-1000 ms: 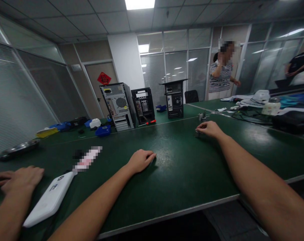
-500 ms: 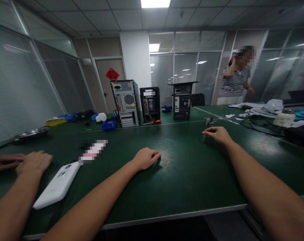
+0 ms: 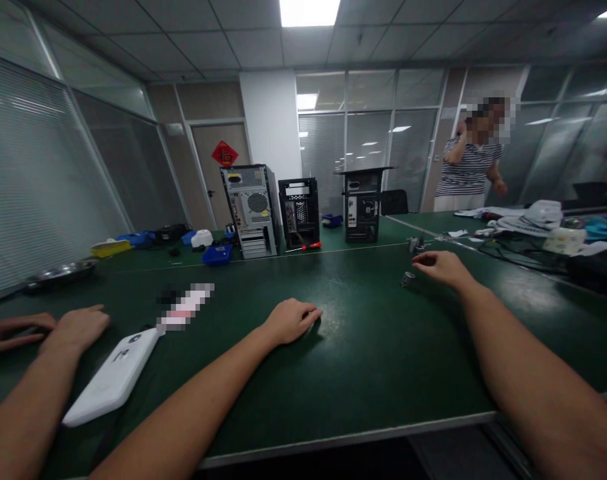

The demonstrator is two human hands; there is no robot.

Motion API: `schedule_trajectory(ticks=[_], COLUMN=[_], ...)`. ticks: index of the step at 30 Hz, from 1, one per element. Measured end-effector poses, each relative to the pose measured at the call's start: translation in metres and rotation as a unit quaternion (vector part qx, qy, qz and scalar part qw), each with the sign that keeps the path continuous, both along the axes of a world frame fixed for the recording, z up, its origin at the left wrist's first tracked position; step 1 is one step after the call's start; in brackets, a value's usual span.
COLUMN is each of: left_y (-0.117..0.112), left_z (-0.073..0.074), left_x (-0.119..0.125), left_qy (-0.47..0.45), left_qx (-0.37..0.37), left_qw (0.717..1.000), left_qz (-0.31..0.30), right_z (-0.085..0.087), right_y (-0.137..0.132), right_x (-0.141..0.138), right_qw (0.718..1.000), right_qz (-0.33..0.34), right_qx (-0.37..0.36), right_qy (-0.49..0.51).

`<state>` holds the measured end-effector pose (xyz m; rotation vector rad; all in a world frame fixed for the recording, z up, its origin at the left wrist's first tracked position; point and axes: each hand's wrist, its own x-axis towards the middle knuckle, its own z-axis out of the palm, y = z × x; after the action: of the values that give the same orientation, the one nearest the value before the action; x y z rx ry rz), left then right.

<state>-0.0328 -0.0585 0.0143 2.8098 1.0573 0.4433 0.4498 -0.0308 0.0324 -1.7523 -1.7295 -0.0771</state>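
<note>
A small silvery metal piece (image 3: 407, 279), too small to name exactly, lies on the green table. My right hand (image 3: 442, 269) hovers just right of it, thumb and fingers slightly apart with nothing between them. More small metal pieces (image 3: 416, 246) stand right behind my fingertips. My left hand (image 3: 292, 321) rests on the middle of the table, fingers loosely curled together, and no object shows in it.
Three computer cases (image 3: 257, 213) stand across the back, with a red-handled screwdriver (image 3: 311, 247) and a blue tray (image 3: 217, 255) near them. A white handheld device (image 3: 114, 377) and another person's hands (image 3: 76, 330) are at left. Someone in a striped shirt (image 3: 466, 170) stands at back right.
My right hand has let go of the small metal piece and shifted slightly right, leaving it on the table. My left hand has stayed in place. The other person's hands at left moved a little.
</note>
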Motion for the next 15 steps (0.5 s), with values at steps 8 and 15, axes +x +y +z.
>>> schedule_trajectory(ticks=[8,15], left_y=[-0.0044,-0.0046], left_z=[0.0048,0.0062], left_x=[0.0062,0.009], left_qy=[0.005,0.007], left_qx=[-0.011,-0.023], left_qw=[1.0,1.0], left_qz=[0.009,0.014], right_z=[-0.0002,-0.0029], right_y=[0.0019,0.003], right_x=[0.0012,0.0002], right_qw=[0.998,0.997], right_qz=[0.031,0.039], right_qx=[-0.062,-0.063], right_qy=[-0.011,0.014])
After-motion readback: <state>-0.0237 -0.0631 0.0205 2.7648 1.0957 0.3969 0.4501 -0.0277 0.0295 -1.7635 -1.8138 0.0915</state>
